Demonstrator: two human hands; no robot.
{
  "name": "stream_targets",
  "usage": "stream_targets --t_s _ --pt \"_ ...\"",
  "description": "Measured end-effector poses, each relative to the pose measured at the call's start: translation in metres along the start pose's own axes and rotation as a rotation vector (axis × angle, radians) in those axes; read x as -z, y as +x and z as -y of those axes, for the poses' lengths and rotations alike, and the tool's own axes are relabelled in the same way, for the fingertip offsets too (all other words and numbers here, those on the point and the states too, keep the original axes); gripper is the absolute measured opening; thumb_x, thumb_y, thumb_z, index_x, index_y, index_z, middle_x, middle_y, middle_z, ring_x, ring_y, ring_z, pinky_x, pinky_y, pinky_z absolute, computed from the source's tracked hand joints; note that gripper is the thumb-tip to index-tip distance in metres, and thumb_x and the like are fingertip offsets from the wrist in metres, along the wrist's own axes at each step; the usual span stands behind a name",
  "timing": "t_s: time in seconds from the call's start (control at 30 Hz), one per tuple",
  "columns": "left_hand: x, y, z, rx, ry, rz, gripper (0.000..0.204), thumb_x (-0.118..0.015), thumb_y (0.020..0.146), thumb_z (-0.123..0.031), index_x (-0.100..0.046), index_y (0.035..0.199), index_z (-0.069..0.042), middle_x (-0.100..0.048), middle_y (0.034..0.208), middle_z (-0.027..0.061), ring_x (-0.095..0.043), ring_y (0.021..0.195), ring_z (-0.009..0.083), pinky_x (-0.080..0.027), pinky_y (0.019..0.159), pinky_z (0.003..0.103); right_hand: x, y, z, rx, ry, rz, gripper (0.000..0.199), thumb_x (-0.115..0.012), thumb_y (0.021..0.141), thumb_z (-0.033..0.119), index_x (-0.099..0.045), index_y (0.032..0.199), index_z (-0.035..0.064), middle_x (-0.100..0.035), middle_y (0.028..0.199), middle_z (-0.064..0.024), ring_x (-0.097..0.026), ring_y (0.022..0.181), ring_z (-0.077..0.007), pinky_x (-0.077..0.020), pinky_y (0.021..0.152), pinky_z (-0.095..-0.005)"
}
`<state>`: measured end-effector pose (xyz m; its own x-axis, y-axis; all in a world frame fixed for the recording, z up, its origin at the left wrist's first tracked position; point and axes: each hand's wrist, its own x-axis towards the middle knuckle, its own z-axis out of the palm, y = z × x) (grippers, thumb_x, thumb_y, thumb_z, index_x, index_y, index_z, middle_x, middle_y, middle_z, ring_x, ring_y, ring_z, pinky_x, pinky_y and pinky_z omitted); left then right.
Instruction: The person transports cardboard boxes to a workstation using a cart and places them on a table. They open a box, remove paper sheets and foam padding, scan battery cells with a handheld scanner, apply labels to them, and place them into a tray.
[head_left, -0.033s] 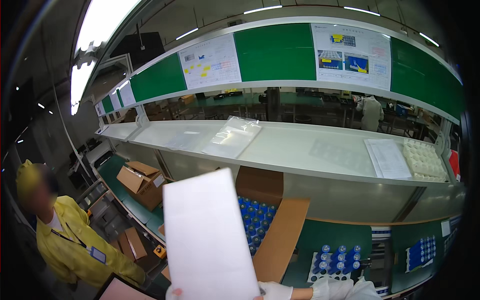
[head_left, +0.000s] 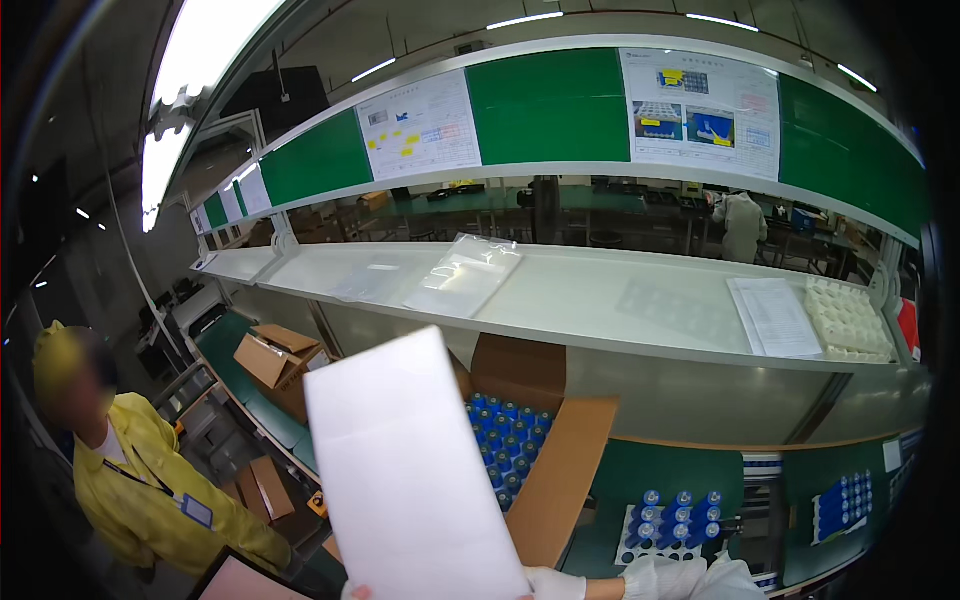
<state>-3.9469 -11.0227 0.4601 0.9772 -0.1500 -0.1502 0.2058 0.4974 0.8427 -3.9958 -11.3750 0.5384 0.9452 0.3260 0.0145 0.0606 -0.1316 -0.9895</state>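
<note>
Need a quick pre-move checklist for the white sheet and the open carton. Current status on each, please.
1. White sheet held on both sides: ok, left hand and right hand at its lower corners.
2. Carton open: ok, far flap up, right flap folded outward.
3. Blue cylinders upright in carton: ok for those visible.
4. Carton fully packed: cannot tell, the sheet hides its left part.
5. Sheet clear of carton: cannot tell, they overlap in this single view.
6. White tray on the right filled: not ok, front holes bare.
</note>
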Motion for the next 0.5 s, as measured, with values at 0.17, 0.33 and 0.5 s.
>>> stream_targets --t_s 0.17,0.33,0.5 --pt "-0.027 0.028 0.064 -0.107 -0.204 0.06 0.078 -0.062 0.08 -0.031 -0.03 0.146 -0.005 -0.038 0.146 0.0175 -0.034 0.134 0.0396 -0.03 0.112 0.05 0.032 -0.023 -0.008 0.297 0.479 -0.067 0.1 -0.073 0.073 0.06 -0.031 0.144 0.003 -0.043 0.14 -0.0169 -0.041 0.132 -0.0268 -0.0382 0.105 -0.0424" --pt "-0.238 0.05 -0.011 -0.34 -0.256 0.137 0.058 -0.062 0.091 -0.02 -0.035 0.138 0.0 -0.051 0.131 0.0159 -0.053 0.117 0.0295 -0.046 0.099 0.044 0.089 0.013 0.079 0.561 0.805 -0.212 0.101 -0.082 0.069 0.047 -0.03 0.144 0.004 -0.035 0.146 -0.0147 -0.043 0.129 -0.0299 -0.0434 0.101 -0.0425" --pt "-0.324 0.101 0.008 -0.014 0.108 0.475 0.044 -0.056 0.097 -0.029 -0.046 0.127 0.001 -0.063 0.111 0.0117 -0.062 0.1 0.0185 -0.052 0.078 0.03 0.17 0.041 0.104 0.428 0.228 -0.853 0.063 -0.066 0.088 0.009 -0.034 0.142 0.0008 -0.059 0.121 -0.016 -0.06 0.104 -0.0215 -0.05 0.087 -0.0314"
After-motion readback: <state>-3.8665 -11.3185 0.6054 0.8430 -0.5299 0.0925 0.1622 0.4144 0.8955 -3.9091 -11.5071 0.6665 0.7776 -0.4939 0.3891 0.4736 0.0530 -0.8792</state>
